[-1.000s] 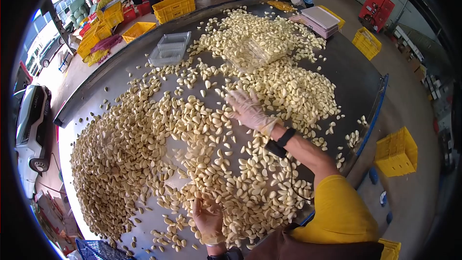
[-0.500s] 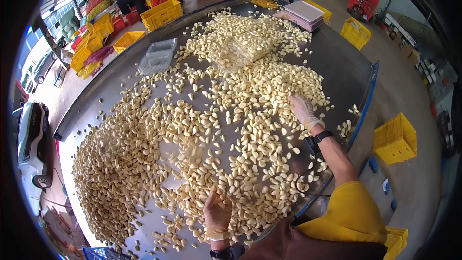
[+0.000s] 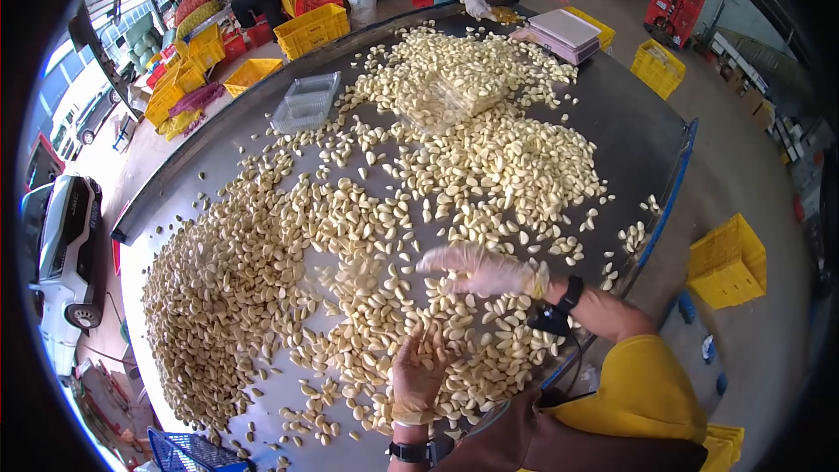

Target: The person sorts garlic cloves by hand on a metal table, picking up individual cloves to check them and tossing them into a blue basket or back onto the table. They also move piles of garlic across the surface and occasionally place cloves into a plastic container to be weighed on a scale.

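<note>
A broad layer of peeled garlic cloves (image 3: 516, 162) covers much of the metal table (image 3: 634, 114); a browner heap of cloves (image 3: 205, 323) lies on the left. My right hand (image 3: 481, 271), in a thin clear glove, stretches leftward over the cloves, palm side down. Its fingers are extended and slightly blurred, and I see nothing held. Among the cloves near the front edge is my left hand (image 3: 419, 376), also gloved. Its fingers are bent and apart, touching or very near cloves; whether any rest in the palm is hard to see.
A clear plastic tray (image 3: 306, 103) and a pink-sided scale (image 3: 562, 33) sit on the table. Another person's gloved hand (image 3: 476, 4) is at the far edge. Yellow crates (image 3: 727, 262) stand right of the table; a blue basket (image 3: 197, 452) is at lower left.
My right hand has swept from the upper right pile toward me and left, above the middle cloves. My left hand stays low among the cloves. The camera view has shifted slightly.
</note>
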### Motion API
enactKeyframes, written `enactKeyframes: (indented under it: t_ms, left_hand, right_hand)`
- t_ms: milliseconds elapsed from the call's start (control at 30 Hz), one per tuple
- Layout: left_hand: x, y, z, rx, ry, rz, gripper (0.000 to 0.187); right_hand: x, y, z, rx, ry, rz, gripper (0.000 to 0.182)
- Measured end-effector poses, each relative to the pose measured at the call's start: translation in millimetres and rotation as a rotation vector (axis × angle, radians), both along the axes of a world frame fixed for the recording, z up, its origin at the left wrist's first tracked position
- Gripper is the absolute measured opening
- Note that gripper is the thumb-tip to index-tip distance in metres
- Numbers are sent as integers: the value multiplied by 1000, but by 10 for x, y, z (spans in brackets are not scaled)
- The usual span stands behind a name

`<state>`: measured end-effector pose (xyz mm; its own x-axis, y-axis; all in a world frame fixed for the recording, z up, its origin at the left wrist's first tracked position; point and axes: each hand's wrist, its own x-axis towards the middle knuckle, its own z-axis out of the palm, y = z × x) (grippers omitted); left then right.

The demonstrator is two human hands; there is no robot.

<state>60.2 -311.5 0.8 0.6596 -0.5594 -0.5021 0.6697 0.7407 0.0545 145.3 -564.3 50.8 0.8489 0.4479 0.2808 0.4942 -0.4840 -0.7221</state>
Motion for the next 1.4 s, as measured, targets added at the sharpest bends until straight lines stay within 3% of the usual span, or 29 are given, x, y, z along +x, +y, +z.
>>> enactKeyframes:
  t_ms: [67, 133, 200, 233, 300, 367, 500, 633, 667, 733, 800, 833, 933, 1000, 1100, 1200, 1267, 1333, 1367, 1400]
  left_hand:
    - [-8, 71, -267, -130, 93, 58, 36]
    - [5, 60, -266, -129, 92, 80, 33]
    - [12, 52, -59, 115, -113, 81, 31]
    - [64, 83, 32, -43, 58, 115, 31]
    - [119, 142, 14, -17, 65, 149, 31]
    - [104, 186, -65, 1, 27, 179, 29]
    - [125, 212, 29, 34, 17, 205, 27]
    - [171, 237, 9, 106, 21, 221, 26]
    - [197, 262, -42, 98, 44, 230, 26]
    - [223, 321, -104, 21, 18, 243, 29]
    - [210, 341, -47, 11, -27, 211, 29]
    - [205, 327, 58, 85, -48, 225, 29]
    - [164, 298, 275, 191, -54, 255, 30]
    - [75, 357, 281, 308, -95, 312, 31]
    - [-124, 432, 139, 308, -74, 321, 30]
    - [-380, 377, 58, 314, 0, 348, 29]
    - [-456, 321, -7, 284, 62, 345, 28]
    - [-510, 165, 115, 278, 105, 346, 27]
    - [-491, 44, 179, 326, 80, 313, 28]
    - [-449, -82, 239, 373, 51, 281, 30]
  right_hand:
    - [554, -455, -337, -316, -65, -328, 39]
    - [1082, -1088, -723, -576, -325, -567, 45]
    - [1211, -1555, -562, -1014, -126, -737, 49]
    - [1219, -1791, -599, -1011, -64, -818, 53]
    - [1226, -2188, -774, -1007, 1, -893, 57]
    - [1156, -2437, -886, -709, 273, -1132, 69]
    - [536, -1773, -499, -779, 402, -879, 79]
    - [-90, -1021, -447, -746, 306, -502, 86]
    - [-168, -835, -401, -759, 263, -499, 84]
    - [-307, -555, -606, -703, -63, -301, 76]
    - [-433, -272, -522, -801, -113, 26, 72]
    - [-465, -263, -705, -657, -71, 106, 68]
    - [-301, -437, -846, -646, -119, 174, 66]
    - [-231, -605, -850, -681, -237, 40, 62]
    - [-287, -759, -743, -758, -158, -51, 60]
    - [-499, -951, -618, -775, -79, 159, 56]
    - [-381, -1237, -692, -369, -9, 348, 50]
    - [-219, -1473, -252, 5, -92, -77, 39]
    - [-1, -1729, -473, -164, -411, -284, 26]
    - [97, -1898, -459, -215, -121, -669, 18]
